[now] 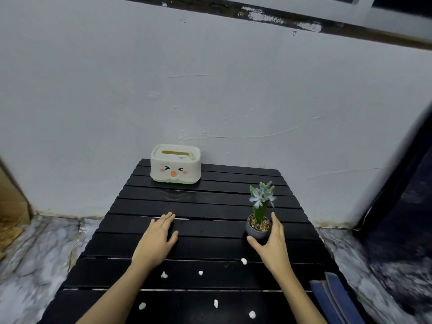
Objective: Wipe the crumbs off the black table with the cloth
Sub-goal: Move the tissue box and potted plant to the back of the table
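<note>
1. Our right hand (272, 239) cupped the small flower pot (257, 228), thumb and fingers spread around it; whether it gripped, we could not tell.
2. Our left hand (156, 239) lay flat and empty on the black table (210, 249).
3. The folded blue cloth (334, 298) sat at the near right edge, soft and light, best pinched along its fold.
4. The white crumbs (200, 273) lay scattered near us, probably light and easily flicked between the slats.

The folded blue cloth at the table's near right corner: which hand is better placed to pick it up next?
Probably the right hand, once it lets go. The folded blue cloth lies on its side of the black slatted table, though that hand now cups the small grey flowerpot. The left hand rests flat, farther away.
</note>
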The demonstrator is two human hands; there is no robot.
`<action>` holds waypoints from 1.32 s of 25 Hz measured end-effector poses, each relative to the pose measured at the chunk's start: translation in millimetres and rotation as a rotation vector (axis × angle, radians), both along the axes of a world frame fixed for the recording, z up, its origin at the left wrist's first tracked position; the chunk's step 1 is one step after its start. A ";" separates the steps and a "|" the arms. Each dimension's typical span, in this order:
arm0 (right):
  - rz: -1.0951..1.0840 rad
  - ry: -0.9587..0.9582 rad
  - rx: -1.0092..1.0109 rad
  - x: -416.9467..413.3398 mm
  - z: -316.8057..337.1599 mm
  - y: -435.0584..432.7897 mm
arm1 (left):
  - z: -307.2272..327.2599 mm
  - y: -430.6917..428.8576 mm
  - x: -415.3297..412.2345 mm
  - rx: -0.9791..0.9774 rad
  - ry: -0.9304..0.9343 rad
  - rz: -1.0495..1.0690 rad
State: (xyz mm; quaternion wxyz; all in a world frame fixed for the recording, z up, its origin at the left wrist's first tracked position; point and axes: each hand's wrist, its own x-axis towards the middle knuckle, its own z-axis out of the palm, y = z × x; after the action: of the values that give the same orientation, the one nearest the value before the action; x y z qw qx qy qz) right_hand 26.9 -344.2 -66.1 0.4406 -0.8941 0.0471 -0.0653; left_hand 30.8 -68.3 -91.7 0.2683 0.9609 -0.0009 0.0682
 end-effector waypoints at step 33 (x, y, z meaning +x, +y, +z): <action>0.155 0.049 -0.073 161.8 8.2 81.3 | -7.5 -0.9 3.4 -0.008 -0.049 0.053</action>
State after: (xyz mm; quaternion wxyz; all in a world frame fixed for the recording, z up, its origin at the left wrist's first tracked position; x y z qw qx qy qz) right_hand 188.7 -262.9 -57.9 0.4101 -0.9119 -0.0142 -0.0107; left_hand 34.2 -69.2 -99.1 0.2699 0.9576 0.0184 0.0986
